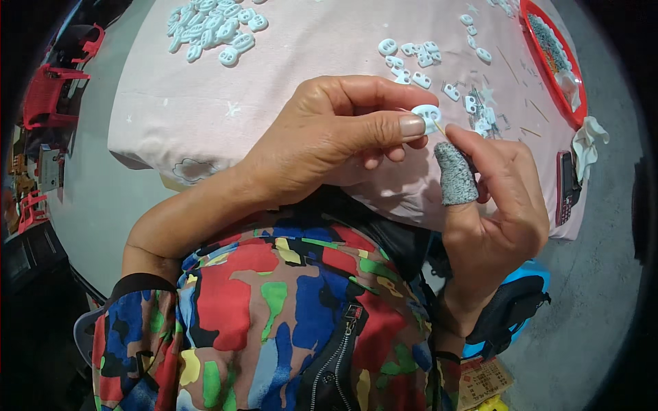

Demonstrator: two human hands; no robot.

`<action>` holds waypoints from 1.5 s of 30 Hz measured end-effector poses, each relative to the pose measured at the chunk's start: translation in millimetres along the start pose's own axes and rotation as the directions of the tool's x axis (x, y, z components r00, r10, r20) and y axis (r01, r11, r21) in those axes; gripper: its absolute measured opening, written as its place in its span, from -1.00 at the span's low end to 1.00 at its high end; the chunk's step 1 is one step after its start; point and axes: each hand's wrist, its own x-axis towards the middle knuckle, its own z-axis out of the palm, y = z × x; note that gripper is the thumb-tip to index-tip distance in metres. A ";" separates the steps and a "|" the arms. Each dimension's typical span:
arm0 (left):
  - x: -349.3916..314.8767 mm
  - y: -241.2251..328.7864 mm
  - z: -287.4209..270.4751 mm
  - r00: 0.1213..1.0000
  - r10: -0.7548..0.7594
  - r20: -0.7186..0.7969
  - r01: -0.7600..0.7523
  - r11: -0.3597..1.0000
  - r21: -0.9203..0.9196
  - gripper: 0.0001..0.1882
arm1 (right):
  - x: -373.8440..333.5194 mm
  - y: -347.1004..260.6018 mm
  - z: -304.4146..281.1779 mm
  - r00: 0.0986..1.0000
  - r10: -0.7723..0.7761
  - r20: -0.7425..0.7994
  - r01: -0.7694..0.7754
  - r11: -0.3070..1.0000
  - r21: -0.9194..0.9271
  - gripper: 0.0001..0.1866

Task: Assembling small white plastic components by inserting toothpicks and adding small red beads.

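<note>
White plastic, oval, two-holed: one small piece (426,108) held up above the near side of the bench (329,48), which wears a pale pink cloth. Clock face centred on that piece, twelve pointing away from the wearer. Left hand (322,130) comes in from eight o'clock, thumb and forefinger clamped on the piece's left edge, remaining fingers curled beneath. Right hand (504,188) at four o'clock, grey knitted sleeve (456,177) over the thumb; thumb and forefinger pinched together on a thin wooden stick (439,128), its tip at the piece. Cannot tell whether the tip enters a hole. Heap of similar white pieces (212,27) at ten o'clock; looser cluster (423,55) at twelve; short line of them (469,34) at one. Metal pins (506,123) scattered at three, more wooden sticks (531,131) just beyond. Red tray (581,113) at two, contents grey and white, too small to identify. Crumpled white cloth (587,145) at three, on the bench edge; keypad phone (564,185) at four. Blue-and-black bag (524,301) at five, below bench level.
</note>
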 end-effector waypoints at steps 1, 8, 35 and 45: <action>-0.2 -0.1 0.1 1.000 -0.004 0.000 0.004 1.000 0.002 -0.64 | 0.3 -0.7 0.6 1.000 0.015 0.003 -0.015 1.000 0.009 -0.71; -2.1 -2.3 1.8 1.000 0.003 -0.012 -0.003 1.000 0.015 -0.66 | 3.2 -6.2 -0.1 0.999 0.044 0.026 -0.043 0.998 -0.039 -0.76; 1.3 -6.1 3.9 1.000 0.012 0.003 -0.012 1.000 -0.021 -0.69 | 5.9 15.0 1.7 0.994 -0.091 0.065 0.082 0.988 0.132 -0.80; 1.4 -13.2 7.0 0.997 0.071 -0.014 -0.072 0.997 -0.039 -0.67 | 1.2 -9.4 2.8 0.999 0.004 0.041 0.004 0.978 -0.208 -0.74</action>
